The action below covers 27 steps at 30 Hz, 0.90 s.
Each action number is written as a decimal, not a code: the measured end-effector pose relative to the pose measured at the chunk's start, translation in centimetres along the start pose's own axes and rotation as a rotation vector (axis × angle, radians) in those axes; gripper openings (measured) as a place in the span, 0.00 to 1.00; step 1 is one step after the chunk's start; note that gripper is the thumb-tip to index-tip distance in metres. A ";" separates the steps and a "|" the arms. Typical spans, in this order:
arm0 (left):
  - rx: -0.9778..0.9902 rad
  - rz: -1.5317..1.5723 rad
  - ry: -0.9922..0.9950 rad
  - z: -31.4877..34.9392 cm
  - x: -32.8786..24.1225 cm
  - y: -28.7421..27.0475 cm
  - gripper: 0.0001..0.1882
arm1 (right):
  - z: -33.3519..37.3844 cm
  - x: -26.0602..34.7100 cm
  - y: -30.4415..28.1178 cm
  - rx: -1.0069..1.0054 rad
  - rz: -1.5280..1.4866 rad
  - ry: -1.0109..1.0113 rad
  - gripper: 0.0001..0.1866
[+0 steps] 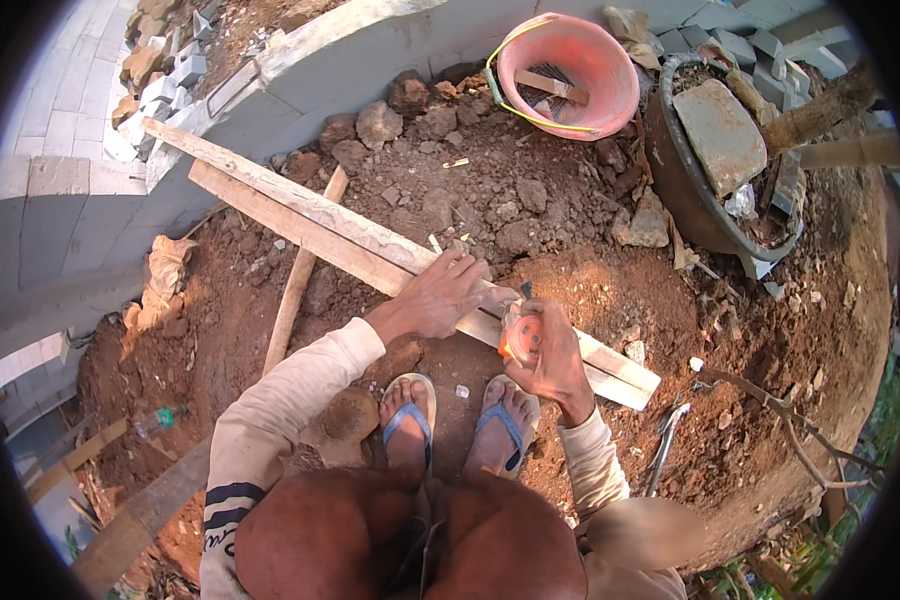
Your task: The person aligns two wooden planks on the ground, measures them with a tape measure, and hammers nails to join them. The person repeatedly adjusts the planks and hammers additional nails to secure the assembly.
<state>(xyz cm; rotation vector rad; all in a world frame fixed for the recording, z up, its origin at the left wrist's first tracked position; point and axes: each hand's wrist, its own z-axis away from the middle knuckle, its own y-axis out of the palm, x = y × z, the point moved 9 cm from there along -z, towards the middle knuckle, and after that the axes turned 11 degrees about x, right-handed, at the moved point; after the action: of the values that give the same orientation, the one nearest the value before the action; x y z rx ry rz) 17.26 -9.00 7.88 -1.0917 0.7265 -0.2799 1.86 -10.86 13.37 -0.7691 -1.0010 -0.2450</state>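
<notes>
Two long, narrow wooden planks lie side by side, slanting from the upper left down to the right in front of my feet. My left hand is closed over their middle, fingers across the far edge and thumb pointing right. Just right of it, my right hand grips an orange tape measure against the planks. How far its blade is drawn out cannot be made out. A small pale stick shows beside my left fingers; whether they touch it is unclear.
A wooden pole passes beneath the planks. Beyond are a red bucket holding nails and a wood piece, and a dark tub with a slab on it. A metal tool and a branch lie right. A block wall curves behind.
</notes>
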 end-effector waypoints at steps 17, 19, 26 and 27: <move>0.089 0.041 -0.009 0.2 -0.1 0.7 0.30 | 7.6 -2.1 -2.3 0.086 0.239 0.058 0.40; 0.097 0.024 -0.020 0.2 0.1 0.9 0.31 | 12.5 -4.6 -3.3 0.148 0.152 0.263 0.39; -0.024 -0.008 -0.035 -0.2 -0.4 -0.1 0.44 | 28.3 -10.4 1.2 -0.316 -0.701 0.640 0.36; -0.074 -0.011 -0.021 -0.2 -0.5 -0.7 0.45 | 29.7 -11.1 3.2 -0.417 -0.895 0.688 0.36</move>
<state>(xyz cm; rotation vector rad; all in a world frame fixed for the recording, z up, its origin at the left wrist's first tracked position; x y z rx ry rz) 16.82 -9.19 8.65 -1.1680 0.7165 -0.2521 -22.23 9.95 11.80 -0.4897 -0.5680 -1.4268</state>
